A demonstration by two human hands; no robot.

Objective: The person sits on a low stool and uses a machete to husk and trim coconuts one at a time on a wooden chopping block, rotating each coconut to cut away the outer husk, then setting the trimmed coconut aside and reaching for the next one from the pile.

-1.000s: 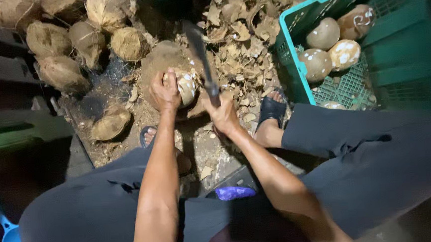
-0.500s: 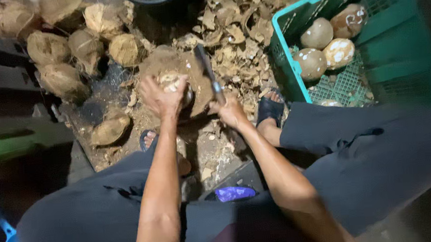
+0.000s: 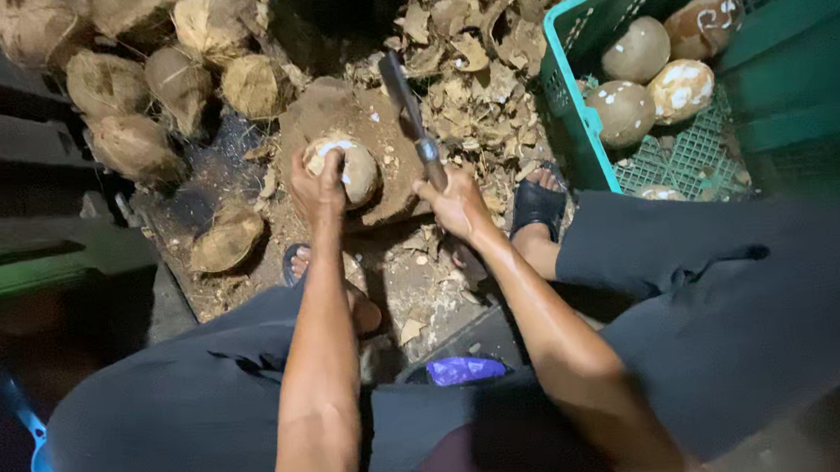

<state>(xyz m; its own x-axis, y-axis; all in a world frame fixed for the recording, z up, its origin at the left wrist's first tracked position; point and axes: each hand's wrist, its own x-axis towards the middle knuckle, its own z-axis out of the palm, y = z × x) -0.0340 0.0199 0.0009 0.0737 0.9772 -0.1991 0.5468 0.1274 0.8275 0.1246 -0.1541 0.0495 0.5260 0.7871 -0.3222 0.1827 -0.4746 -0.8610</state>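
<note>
My left hand (image 3: 316,186) grips a partly husked coconut (image 3: 350,168), pale where it is cut, and holds it on a brown wooden chopping block (image 3: 349,114). My right hand (image 3: 452,201) is closed around the handle of a long chopping knife (image 3: 406,108). Its blade points away from me and hangs just right of the coconut, above the block.
Several husked brown coconuts (image 3: 129,89) are piled at the upper left, one lying closer (image 3: 226,240). A green plastic crate (image 3: 577,110) on the right holds several peeled coconuts (image 3: 637,53). Husk scraps (image 3: 483,77) litter the ground. My sandalled feet (image 3: 538,204) flank the block.
My left hand has turned the coconut and shifted it on the block. The knife has swung from leaning over the coconut to a raised position just right of it.
</note>
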